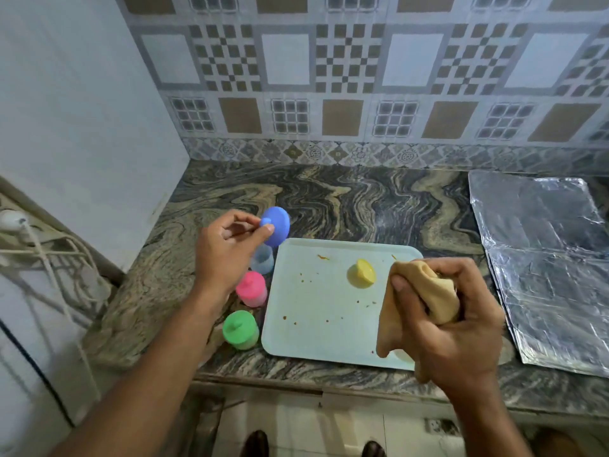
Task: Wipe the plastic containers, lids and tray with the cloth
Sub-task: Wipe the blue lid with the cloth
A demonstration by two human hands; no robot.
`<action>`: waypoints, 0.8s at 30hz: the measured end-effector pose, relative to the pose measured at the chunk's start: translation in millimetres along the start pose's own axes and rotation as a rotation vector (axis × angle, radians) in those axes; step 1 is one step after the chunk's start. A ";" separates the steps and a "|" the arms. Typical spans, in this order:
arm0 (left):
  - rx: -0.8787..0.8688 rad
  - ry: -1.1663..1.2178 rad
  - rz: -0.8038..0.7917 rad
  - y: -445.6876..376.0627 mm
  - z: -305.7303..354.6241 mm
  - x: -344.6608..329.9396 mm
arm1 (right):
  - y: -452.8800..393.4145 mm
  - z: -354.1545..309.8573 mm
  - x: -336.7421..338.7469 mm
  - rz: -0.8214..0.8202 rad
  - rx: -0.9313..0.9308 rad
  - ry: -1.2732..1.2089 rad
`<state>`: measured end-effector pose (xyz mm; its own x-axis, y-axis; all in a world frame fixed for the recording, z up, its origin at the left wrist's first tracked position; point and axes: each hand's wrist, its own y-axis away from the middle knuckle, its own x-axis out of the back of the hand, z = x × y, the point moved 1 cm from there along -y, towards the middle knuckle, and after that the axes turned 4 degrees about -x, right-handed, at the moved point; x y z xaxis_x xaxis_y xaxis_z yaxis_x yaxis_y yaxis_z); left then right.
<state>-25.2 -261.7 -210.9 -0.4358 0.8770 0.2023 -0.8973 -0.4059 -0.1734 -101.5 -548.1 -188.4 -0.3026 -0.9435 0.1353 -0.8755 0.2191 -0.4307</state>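
Now: left hand [227, 249] pinches one blue lid [276, 230]; right hand [451, 311] grips one cloth [418, 301]; three containers [251, 289]; one tray [316, 324].

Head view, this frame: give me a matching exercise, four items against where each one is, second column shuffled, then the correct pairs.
Items
1. blue lid
2. yellow lid
3. cloth
4. green-lidded container

Places
A. on the tray
B. bunched in the right hand
C. on the counter, left of the tray, nearest the front edge
D. pinched by its knob in the left hand, off the counter

Pairs: 1-D, 2-A, 3-B, 4-C
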 end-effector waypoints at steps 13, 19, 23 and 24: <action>0.059 -0.672 -0.247 -73.3 -120.6 -4.1 | 3.9 8.5 -2.8 -0.008 -0.031 0.044; 0.068 -0.699 -0.263 -78.4 -127.5 -6.7 | 3.2 11.6 -1.0 0.016 -0.056 0.050; 0.081 -0.705 -0.272 -76.9 -126.8 -4.5 | 1.7 13.5 -0.9 0.016 -0.065 0.055; 0.088 -0.706 -0.276 -75.9 -127.1 -3.5 | 1.6 13.6 -1.1 0.015 -0.067 0.057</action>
<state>53.3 -201.4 -320.9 -0.1097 0.5891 0.8006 -0.9695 -0.2410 0.0445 -97.5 -550.1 -201.3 -0.3353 -0.9246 0.1811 -0.8933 0.2509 -0.3728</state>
